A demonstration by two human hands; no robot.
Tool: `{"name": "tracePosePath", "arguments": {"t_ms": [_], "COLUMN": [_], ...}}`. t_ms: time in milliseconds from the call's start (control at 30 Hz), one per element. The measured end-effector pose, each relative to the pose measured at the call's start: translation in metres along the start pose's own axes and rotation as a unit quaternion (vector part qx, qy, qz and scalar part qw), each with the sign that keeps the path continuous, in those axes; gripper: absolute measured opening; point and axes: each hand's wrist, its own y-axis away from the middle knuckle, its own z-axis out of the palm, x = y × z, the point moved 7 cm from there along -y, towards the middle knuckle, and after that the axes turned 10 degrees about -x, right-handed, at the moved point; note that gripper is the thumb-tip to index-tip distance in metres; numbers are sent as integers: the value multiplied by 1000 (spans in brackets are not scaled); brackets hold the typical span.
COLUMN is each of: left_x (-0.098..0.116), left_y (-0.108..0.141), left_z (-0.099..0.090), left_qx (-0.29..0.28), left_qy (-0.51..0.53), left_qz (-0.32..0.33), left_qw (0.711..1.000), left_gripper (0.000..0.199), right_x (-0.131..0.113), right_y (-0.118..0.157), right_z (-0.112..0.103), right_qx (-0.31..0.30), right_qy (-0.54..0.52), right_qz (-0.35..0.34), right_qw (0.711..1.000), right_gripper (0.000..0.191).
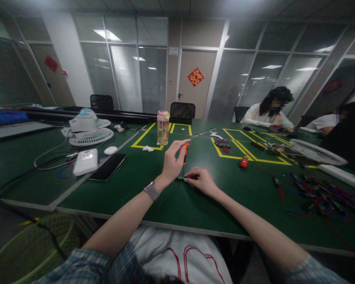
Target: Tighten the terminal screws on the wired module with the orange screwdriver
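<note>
My left hand [172,161], with a watch on its wrist, grips the orange-and-black handle of a screwdriver [185,153]. The screwdriver stands upright, and its thin shaft runs down to a small green circuit board [180,178] lying on the table. At the board's right end, the fingertips of my right hand [204,181] are pinched on it and rest low over the tabletop. Whether the tip sits in a screw is too small to make out.
On the green table [165,205] are a phone [109,166], a white power bank [85,161], a white fan [90,130] and a water bottle [162,128]. Tangled wires with boards [328,193] and a red-orange object [244,161] lie rightward. A co-worker [269,110] sits across.
</note>
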Motion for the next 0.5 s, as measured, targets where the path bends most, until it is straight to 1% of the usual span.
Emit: {"name": "tracePosePath", "arguments": {"t_ms": [200, 267, 400, 500], "left_x": [1, -1, -4, -3], "left_y": [1, 1, 1, 0], "left_z": [-2, -1, 1, 0], "left_qx": [24, 17, -2, -2], "left_qy": [-39, -34, -9, -7], "left_qz": [2, -2, -1, 2], "left_qw": [999, 999, 1000, 1000], "left_gripper": [12, 15, 27, 26], "right_x": [-1, -1, 0, 1], "right_y": [1, 2, 2, 2], "right_z": [-1, 0, 0, 0], "right_qx": [6, 8, 14, 19], "right_qy": [-9, -11, -12, -10], "right_qz": [7, 4, -3, -4], "right_qw": [1000, 1000, 1000, 1000], "right_gripper": [12, 12, 12, 12]}}
